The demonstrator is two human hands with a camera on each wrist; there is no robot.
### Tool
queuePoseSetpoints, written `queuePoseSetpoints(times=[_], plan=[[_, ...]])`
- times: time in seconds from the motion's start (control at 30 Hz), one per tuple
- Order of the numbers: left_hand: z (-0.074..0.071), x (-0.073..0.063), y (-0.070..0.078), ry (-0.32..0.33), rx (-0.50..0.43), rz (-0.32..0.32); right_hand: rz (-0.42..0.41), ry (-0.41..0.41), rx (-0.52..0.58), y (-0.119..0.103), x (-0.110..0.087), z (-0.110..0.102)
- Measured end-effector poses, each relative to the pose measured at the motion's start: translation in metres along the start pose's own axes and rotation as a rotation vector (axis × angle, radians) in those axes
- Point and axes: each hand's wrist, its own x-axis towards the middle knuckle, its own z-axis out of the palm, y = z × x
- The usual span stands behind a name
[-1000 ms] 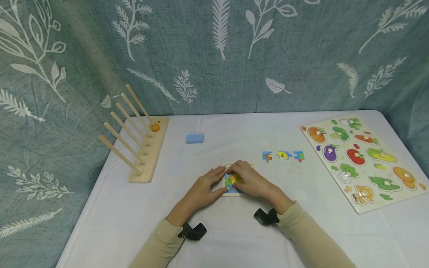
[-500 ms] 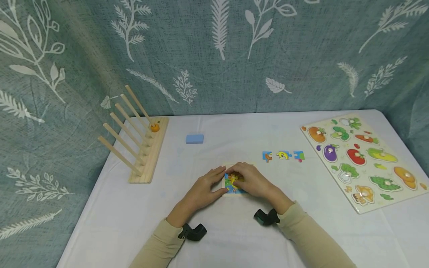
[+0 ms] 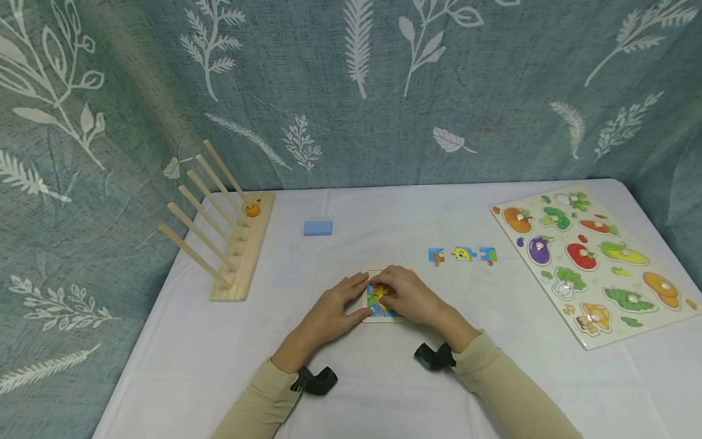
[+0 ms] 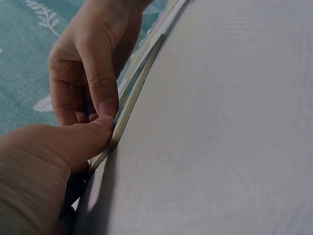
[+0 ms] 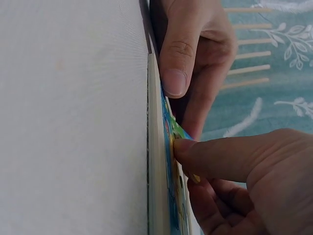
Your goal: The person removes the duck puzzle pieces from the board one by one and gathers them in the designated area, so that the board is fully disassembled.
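Note:
A small square jigsaw puzzle [image 3: 379,321] with a pale wooden border lies on the table before the person, its picture blue, green and yellow. My left hand [image 3: 334,308] holds it by the left side, thumb at the near corner and fingers toward the far one. Over the picture, my right hand [image 3: 408,296] pinches a jigsaw piece [image 5: 180,130] between thumb and fingers. This piece shows green and blue, and tilts up from the board in the right wrist view. Much of the puzzle's right half is hidden beneath the right hand.
Three loose jigsaw pieces [image 3: 463,254] lie in a row beyond the right hand. A blue block [image 3: 317,228] sits farther back. At left stands a wooden rack [image 3: 241,268] of slanting pegs with an orange bead [image 3: 253,210]; a vegetable peg board [image 3: 598,274] lies at right.
The right hand has shifted slightly toward the person over the puzzle, showing a little more of the yellow picture. The left hand keeps its place.

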Motion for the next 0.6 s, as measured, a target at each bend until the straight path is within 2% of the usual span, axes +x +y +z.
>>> queuePoseSetpoints(times=[0.17, 0.3, 0.6], plan=[[0.000, 0.000, 0.000, 0.001, -0.001, -0.002, -0.024, -0.018, -0.040, 0.000, 0.001, -0.002], [-0.001, -0.001, 0.000, 0.004, -0.001, -0.005, -0.003, -0.023, -0.019, 0.003, 0.000, -0.009], [0.000, 0.000, 0.001, 0.003, -0.001, -0.017, 0.061, 0.045, 0.017, 0.022, -0.019, -0.035]])
